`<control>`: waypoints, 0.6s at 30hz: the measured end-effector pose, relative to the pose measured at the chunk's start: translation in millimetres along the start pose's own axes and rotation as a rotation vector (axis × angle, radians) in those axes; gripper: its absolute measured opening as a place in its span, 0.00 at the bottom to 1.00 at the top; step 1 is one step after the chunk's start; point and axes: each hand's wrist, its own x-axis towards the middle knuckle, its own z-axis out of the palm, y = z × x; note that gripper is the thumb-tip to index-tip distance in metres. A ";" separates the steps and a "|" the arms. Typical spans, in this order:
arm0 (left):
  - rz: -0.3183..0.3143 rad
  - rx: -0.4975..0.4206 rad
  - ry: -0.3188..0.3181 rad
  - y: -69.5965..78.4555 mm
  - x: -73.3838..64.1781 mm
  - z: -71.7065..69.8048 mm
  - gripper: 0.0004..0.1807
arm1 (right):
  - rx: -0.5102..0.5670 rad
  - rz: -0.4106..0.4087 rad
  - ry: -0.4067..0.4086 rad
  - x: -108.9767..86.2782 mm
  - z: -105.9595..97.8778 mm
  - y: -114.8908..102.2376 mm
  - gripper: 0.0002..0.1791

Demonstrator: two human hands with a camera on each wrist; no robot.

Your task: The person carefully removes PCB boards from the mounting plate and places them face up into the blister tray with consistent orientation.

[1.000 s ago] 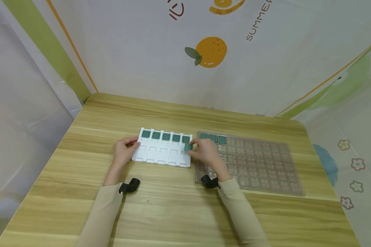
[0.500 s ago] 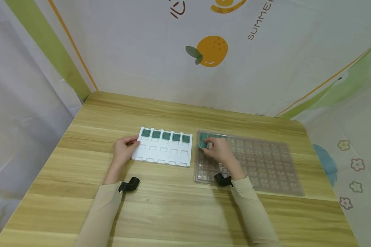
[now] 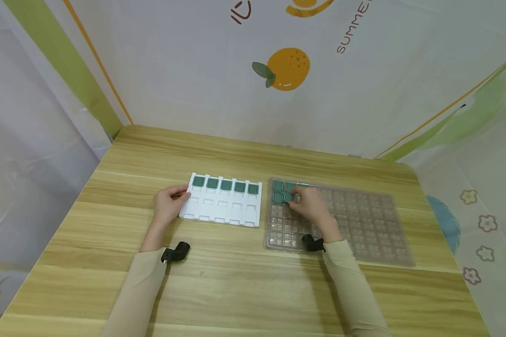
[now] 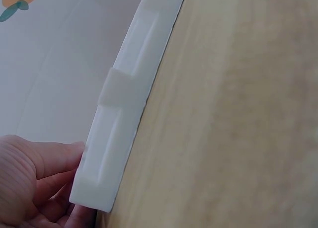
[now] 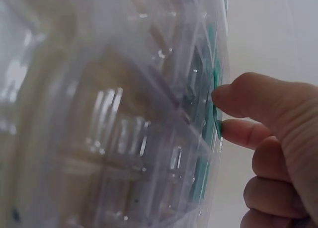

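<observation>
My left hand [image 3: 167, 206] grips the left edge of a white plastic tray [image 3: 215, 217]; the left wrist view shows the thumb and curled fingers at the end of that tray [image 4: 107, 138]. Several green square chips [image 3: 226, 186] fill the tray's far row, and its near row has bare pockets. Over at the far left corner of a clear blister tray [image 3: 341, 224], my right hand [image 3: 312, 203] pinches a green chip [image 3: 288, 197] between thumb and index finger, at a second-row pocket. Beside it lies another green chip [image 3: 278, 198]. The right wrist view catches the pinched chip [image 5: 217, 109] edge-on.
Further green chips [image 3: 278, 186] sit in the clear tray's far row, partly covered by the right hand. Both trays lie on a wood-grain table [image 3: 227, 281]. A printed white curtain [image 3: 194, 70] hangs behind the table. Black wrist cameras [image 3: 175, 252] are strapped to both forearms.
The right hand has moved right, from the white tray's right end with a green chip to the clear tray's second row. The left hand has stayed on the white tray.
</observation>
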 end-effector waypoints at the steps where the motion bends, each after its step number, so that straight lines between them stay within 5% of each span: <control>1: 0.000 0.000 0.000 0.1 -0.1 -0.3 0.13 | 0.006 -0.001 -0.005 -0.2 -0.3 0.6 0.15; 18: 0.023 0.002 0.009 -0.5 -0.2 -0.1 0.13 | 0.059 0.012 -0.090 -1.4 -3.3 9.5 0.16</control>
